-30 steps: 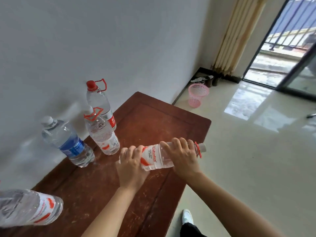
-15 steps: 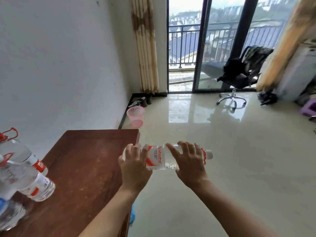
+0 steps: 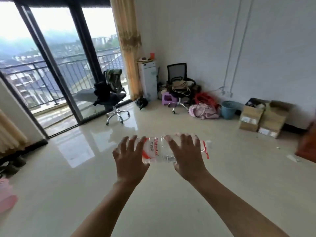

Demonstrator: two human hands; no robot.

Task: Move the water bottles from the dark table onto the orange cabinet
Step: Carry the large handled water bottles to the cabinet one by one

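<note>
- A clear water bottle is held on its side above the floor; its long axis runs left to right, cap end rightward.
- The left hand has its grip curled over the bottle's base half; the right hand has its grip curled over the neck half.
- A blurred edge, probably the orange cabinet, lies well to the bottle's right, nearer the right hand.

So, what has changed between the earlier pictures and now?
The person turned right, carrying the water bottle away from the dark table; table and other bottles are out of view, and a blurred orange edge shows far right. Unchanged: left hand and right hand grip the bottle, held sideways, cap to the right.
</note>
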